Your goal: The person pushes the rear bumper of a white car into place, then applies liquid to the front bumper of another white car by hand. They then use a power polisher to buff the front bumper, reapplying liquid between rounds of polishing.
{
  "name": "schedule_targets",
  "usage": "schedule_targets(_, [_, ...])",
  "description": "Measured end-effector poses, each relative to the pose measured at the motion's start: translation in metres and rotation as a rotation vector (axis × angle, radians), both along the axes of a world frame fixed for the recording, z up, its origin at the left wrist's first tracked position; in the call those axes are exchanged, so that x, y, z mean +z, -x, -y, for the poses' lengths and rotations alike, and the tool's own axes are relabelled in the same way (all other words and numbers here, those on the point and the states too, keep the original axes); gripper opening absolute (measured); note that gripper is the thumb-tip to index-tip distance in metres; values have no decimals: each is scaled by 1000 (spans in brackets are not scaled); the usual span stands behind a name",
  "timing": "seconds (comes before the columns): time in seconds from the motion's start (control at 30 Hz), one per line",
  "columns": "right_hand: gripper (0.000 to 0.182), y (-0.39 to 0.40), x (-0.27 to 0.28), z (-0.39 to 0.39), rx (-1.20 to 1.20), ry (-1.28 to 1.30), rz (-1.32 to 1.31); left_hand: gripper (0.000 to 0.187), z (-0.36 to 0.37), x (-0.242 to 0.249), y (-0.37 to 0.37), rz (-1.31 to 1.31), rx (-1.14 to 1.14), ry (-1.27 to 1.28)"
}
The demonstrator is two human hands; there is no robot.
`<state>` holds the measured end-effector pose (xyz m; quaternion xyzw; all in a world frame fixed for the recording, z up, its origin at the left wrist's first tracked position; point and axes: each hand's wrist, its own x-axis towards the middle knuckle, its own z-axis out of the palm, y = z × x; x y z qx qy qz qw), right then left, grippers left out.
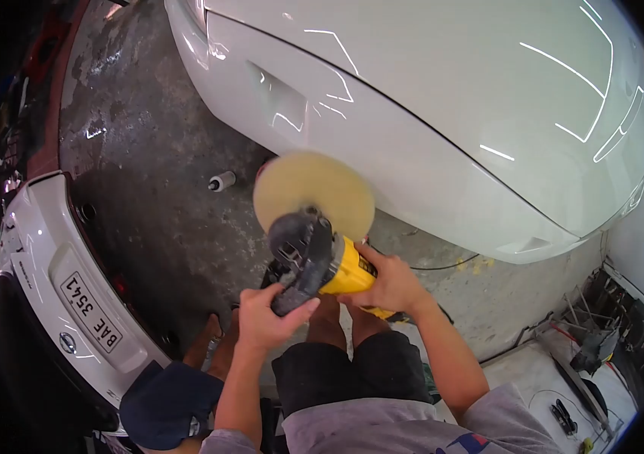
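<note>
Both my hands hold a yellow and black power polisher (348, 268) in front of my body. My left hand (265, 318) is wrapped round the black handle near its head. The fingers of my right hand (397, 284) close round the yellow body. A round, pale yellow polishing pad (314, 185) faces forward on the tool, its surface smeared as if turning. In this view the pad overlaps the lower edge of a glossy white car's front bumper (382, 174). Bright light reflections run across the car's hood (443, 68).
On the stained concrete floor (155, 113) lies a small white bottle (221, 181) with a dark cap. Another white car (72, 280) stands at the left, rear end towards me. Beside me a person in dark shorts (167, 405) is partly visible. Tools and metal parts (590, 348) clutter the right.
</note>
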<state>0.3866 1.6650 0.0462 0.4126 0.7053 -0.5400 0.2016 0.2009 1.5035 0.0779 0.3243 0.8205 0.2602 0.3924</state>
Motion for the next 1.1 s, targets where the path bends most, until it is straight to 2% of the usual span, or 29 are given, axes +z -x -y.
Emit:
schedule_targets(0.07, [95, 14, 13, -16, 10, -62, -4, 45, 5, -9, 5, 64, 62, 7])
schedule_targets(0.13, [95, 21, 13, -23, 25, -126, -12, 44, -13, -10, 18, -339, -36, -368])
schedule_targets(0.17, [94, 25, 11, -26, -11, -216, -74, 44, -20, -10, 24, -339, -20, -370])
schedule_targets(0.2, [94, 28, 11, -29, -46, -304, -141, 44, -25, -9, 29, -196, -2, -367])
schedule_targets(0.23, [94, 29, 13, -29, -31, -303, -144, 43, -29, -6, 32, -53, 14, -364])
schedule_targets(0.27, [94, 31, 14, -31, -42, -240, -101, 42, -34, 1, 29, -78, 44, -390])
schedule_targets(0.3, [93, 32, 16, -32, -58, -178, -59, 42, -32, 2, 28, -83, 51, -394])
schedule_targets(0.37, [94, 28, 16, -25, -24, -131, -14, 42, -25, 5, 25, -65, -9, -180])
schedule_targets(0.47, [96, 19, 3, -13, 49, -61, 37, 42, 11, -21, 4, -193, 51, -126])
schedule_targets(0.5, [97, 14, -2, -7, 93, -32, 60, 42, 17, -21, -3, -197, 45, -127])
schedule_targets(0.6, [96, -13, -11, 8, 24, -31, 41, 43, 15, -18, -28, -87, 155, -97])
schedule_targets(0.73, [96, -78, -18, 15, -45, -26, 37, 45, 6, -19, -77, 29, -59, -191])
schedule_targets(0.87, [98, -116, -15, 10, -76, 16, 66, 44, 1, -13, -109, 82, -49, -200])
schedule_targets(1.0, [97, -98, -29, 17, -41, -16, 52, 44, 7, -19, -98, 63, -17, -174])
schedule_targets(1.1, [97, -44, -31, 17, -53, 51, 17, 43, 8, -14, -53, -122, -16, -145])
